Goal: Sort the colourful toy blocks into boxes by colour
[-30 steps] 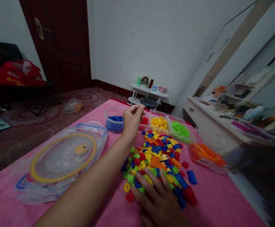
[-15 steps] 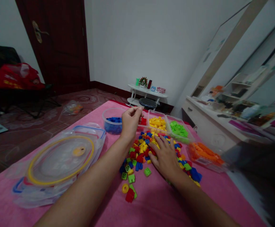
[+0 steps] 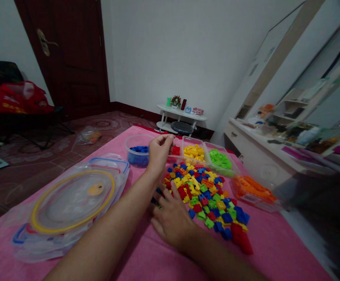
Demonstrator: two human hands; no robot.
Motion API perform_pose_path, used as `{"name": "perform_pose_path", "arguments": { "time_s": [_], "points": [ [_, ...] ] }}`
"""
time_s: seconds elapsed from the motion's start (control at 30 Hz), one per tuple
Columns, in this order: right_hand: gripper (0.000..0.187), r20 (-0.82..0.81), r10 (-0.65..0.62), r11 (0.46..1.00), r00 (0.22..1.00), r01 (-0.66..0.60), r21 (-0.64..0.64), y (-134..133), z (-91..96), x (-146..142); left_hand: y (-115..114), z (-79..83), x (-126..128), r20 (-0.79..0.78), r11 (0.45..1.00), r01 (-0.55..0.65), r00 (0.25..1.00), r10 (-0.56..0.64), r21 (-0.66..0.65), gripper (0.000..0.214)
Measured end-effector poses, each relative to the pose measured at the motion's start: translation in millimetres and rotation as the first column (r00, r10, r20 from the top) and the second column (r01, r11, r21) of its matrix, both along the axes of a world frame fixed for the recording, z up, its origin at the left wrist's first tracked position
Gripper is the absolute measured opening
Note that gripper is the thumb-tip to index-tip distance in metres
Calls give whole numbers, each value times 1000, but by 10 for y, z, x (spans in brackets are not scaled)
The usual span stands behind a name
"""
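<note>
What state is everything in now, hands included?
Left hand: off the table, fingers curled; whether it grips anything is unclear.
Right hand: fingers apart, at the pile's left edge.
Brick pile: loose, colours mixed.
Round tub: uncovered, holding blue bricks.
Yellow-brick tub: uncovered.
Green-brick tub: uncovered.
Red bricks: partly hidden by left hand.
Lids: stacked, lying flat.
Door: shut.

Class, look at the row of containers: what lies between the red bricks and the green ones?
Yellow bricks, in a clear container, lie between them; the head view shows this.
</note>
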State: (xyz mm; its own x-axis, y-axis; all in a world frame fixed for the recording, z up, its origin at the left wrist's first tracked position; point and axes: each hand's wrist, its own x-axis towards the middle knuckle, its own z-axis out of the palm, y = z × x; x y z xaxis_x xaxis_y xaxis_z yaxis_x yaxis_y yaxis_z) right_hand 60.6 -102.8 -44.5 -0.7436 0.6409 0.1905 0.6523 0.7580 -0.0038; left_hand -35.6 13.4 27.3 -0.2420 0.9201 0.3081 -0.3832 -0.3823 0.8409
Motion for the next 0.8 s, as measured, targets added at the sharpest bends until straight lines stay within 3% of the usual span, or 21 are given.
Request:
{"name": "perform_pose_path", "arguments": {
  "time_s": [0.1,0.2,0.37,0.5,0.6,0.7,0.8],
  "points": [
    [29,-2,-213,972,977,212,102,341,52,69,-6,-36,44,-29,1000,14,999,-14,-21,24],
    [30,-64,-349,924,935,355,145,464,162,194,-10,-80,79,-60,999,24,998,-27,-48,24],
    [44,-195,-428,872,882,460,168,99,268,761,0,-146,101,-108,998,26,994,-31,-49,24],
    [64,-232,-435,860,870,478,181,-419,54,1556,38,-256,145,-158,999,18,987,-25,-48,24],
    [80,-185,-552,819,813,570,62,-692,-231,2058,60,-408,223,-234,998,30,971,-43,-62,23],
    [90,-166,-640,764,751,644,-35,-732,-444,2261,59,-593,298,-376,999,31,926,-38,-24,23],
    [92,-198,-648,760,735,640,-109,-587,-479,2184,32,-745,327,-536,999,17,844,5,37,23]
  ]
}}
